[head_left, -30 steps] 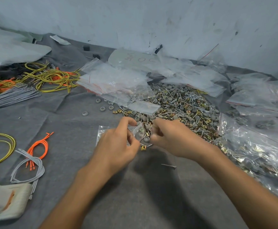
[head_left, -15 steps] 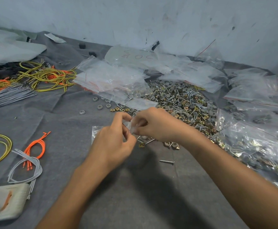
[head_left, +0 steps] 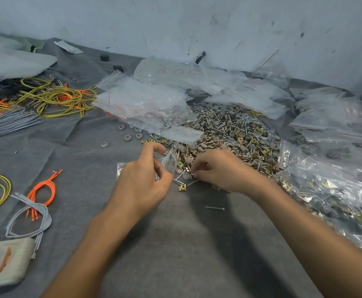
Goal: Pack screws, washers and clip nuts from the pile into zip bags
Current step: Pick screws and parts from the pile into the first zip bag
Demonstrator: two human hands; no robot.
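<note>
While the left hand holds a small zip bag by its mouth, the right hand reaches into the near edge of the pile.
Left fingers and thumb pinch the clear bag, which stands just left of the pile, above the grey cloth. Right fingers are curled down onto the mixed screws, washers and clip nuts; whether they grasp a piece cannot be told. 1 clip nut lies between the hands, and 1 loose screw lies nearer. Flat empty bags lie far left of the pile, and filled bags lie to its right. Orange cords lie at near left.
</note>
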